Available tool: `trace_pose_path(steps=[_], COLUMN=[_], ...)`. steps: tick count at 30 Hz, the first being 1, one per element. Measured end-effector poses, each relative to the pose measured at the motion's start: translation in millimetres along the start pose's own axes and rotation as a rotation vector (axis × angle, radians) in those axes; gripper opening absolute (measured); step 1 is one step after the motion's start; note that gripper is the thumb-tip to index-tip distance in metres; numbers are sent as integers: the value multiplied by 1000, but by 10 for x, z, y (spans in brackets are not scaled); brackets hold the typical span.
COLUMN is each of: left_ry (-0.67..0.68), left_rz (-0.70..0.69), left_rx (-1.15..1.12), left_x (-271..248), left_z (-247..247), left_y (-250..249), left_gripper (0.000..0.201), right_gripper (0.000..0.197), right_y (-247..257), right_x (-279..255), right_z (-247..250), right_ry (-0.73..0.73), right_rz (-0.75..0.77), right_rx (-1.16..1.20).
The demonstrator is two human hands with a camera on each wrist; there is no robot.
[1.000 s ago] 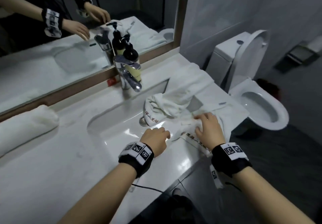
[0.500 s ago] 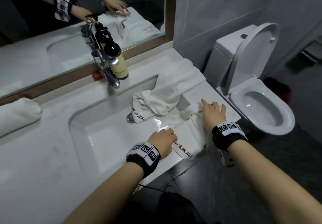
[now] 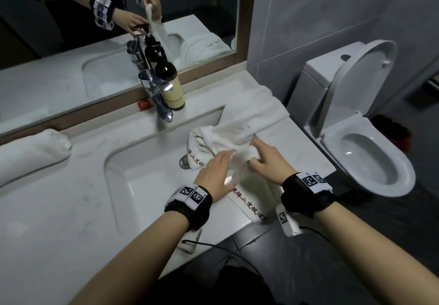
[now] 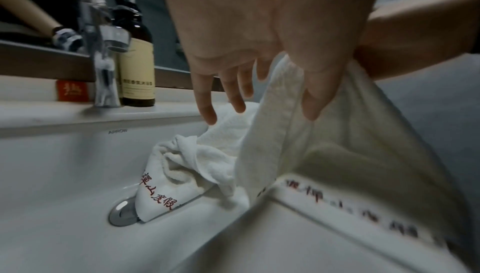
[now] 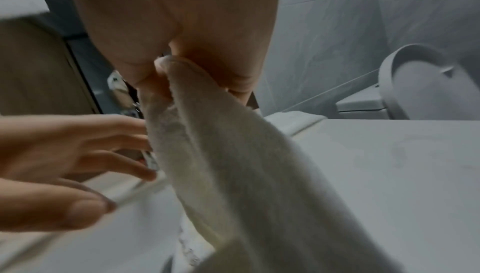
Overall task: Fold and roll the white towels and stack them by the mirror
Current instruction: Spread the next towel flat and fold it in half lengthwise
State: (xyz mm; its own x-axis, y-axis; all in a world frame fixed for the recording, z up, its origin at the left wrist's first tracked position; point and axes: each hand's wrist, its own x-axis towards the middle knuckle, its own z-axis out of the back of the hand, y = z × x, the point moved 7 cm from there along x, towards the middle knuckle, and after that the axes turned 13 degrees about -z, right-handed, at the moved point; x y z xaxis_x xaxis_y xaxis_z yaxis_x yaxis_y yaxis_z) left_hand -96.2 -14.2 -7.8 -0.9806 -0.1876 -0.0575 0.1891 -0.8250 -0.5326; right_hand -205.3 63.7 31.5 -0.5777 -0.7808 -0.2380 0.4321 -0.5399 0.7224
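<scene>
My right hand (image 3: pixel 257 156) pinches a corner of a white towel (image 3: pixel 247 200) with a band of red lettering and holds it up over the sink's front right rim; the pinch (image 5: pixel 161 80) is plain in the right wrist view. The towel (image 4: pixel 350 154) hangs down to the counter. My left hand (image 3: pixel 225 159) is beside it, fingers straight, thumb (image 4: pixel 311 101) against the raised hem. A second crumpled towel (image 3: pixel 213 143) lies in the basin by the drain (image 3: pixel 184 162). A folded towel (image 3: pixel 256 107) rests at the back right. One rolled towel (image 3: pixel 31 155) lies by the mirror (image 3: pixel 71 31).
A chrome faucet (image 3: pixel 156 95) and a dark pump bottle (image 3: pixel 171 86) stand behind the white basin (image 3: pixel 147 186). The counter's right end borders a toilet (image 3: pixel 365 152) with its lid up. A cable hangs below the counter's front edge.
My right hand went from lying flat on the towel to pinching and lifting its corner. My left hand uncurled and moved up toward the right hand.
</scene>
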Motion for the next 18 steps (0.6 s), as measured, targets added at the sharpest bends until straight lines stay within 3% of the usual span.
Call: trace_pose_path(steps=[2,4,7,13,18], left_ry=[-76,-119,-166,-320,-328], left_rz=[34,89,207,360,563], left_rx=[-153,-264,-289,-270,-189], left_x=[2,-34,-239,-1006,-1864], left_z=[130,226,405,881,1193], left_y=[43,121,292,706,1089], left_gripper=[80,60,33,16,28], right_gripper=[13,13,17,21,16], right_y=[282,514,836,1371,1944], right_x=[-33,-28,-13,52,-9], right_z=[-1,-16,-60,-355,-791], right_ry=[31,60,69,40,34], right_rz=[59,104,188,366,526], right_rx=[56,102,151,-29,-97])
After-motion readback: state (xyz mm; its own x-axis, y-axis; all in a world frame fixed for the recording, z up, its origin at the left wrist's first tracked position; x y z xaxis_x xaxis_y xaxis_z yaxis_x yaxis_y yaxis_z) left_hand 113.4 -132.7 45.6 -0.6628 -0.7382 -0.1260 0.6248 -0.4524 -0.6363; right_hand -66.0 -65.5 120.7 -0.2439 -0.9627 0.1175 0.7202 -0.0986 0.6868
